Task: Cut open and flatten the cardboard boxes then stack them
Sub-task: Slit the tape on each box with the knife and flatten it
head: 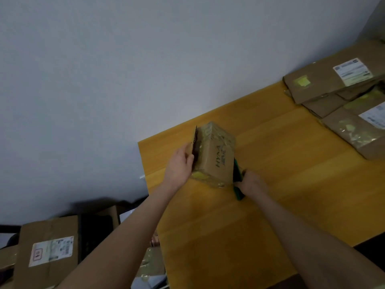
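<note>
A small brown cardboard box (216,155) with black lettering and shiny tape stands on the yellow wooden table (291,163). A flap is raised at its left end. My left hand (180,163) holds the box at that left end, thumb against the flap. My right hand (250,182) grips a green-handled cutter (237,178) pressed against the box's right side. The blade is hidden between hand and box.
Several flattened boxes with white labels (341,94) lie stacked at the table's far right. On the floor to the left sit more boxes, one labelled (50,251), and taped cardboard (150,265) below the table's near-left edge. A grey wall runs behind.
</note>
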The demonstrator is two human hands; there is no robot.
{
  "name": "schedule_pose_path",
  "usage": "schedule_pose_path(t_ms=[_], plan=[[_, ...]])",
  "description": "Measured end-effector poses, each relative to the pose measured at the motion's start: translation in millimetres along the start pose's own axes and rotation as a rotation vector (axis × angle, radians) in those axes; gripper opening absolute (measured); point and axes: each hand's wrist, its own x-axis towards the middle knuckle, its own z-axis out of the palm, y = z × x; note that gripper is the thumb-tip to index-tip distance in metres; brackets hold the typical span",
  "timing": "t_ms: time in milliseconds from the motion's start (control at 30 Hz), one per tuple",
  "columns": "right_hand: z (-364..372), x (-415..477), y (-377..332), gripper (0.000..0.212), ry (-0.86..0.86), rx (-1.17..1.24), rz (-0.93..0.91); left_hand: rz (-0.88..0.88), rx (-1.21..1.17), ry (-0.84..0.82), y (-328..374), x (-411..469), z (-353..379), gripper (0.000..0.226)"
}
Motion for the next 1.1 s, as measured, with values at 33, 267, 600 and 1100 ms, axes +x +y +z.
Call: schedule_pose_path(t_ms=[33, 267, 600, 1100], plan=[[-0.8, 1.5, 1.6, 0.029, -0.028, 0.027, 0.018, -0.095, -0.067, 0.021, -1.2, 3.6, -0.1, 0.057], [-16.8, -1.2, 5.9, 0.034, 0.187, 0.735, 0.233, -0.622, -0.571, -0.173, -5.3, 22.4, 4.5, 0.084], [-29.1, -23.0, -60.8, 0.022, -0.061, 0.956, -0.051, -0.341, -0.148, -0.045, 19.0, -7.6, 7.9, 0.074], [-60.2, -7.1, -42.0, 0.014, 0.025, 0.962, 0.032, 0.23, 0.623, -0.248, 33.2, 3.9, -9.8, 0.061]])
